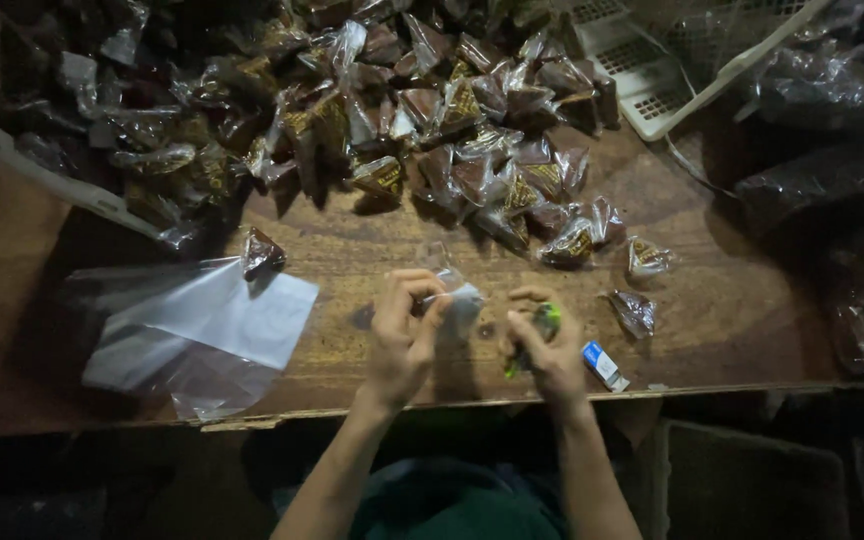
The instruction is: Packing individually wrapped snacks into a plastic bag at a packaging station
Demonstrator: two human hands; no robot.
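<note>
We see our left hand point(404, 335) pinching a small clear packet point(460, 300) at its edge, just above the wooden table point(372, 250). Our right hand point(550, 350) is closed around a green lighter point(542, 325), held close beside the packet. A blue-and-white lighter point(604, 365) lies near the table edge, right of that hand. Behind, a heap of brown wrapped packets point(452, 120) with gold print spreads across the table. A stack of clear bags point(202, 330) lies left, one brown packet point(261, 251) at its corner. A white crate point(642, 70) sits behind on the right.
</note>
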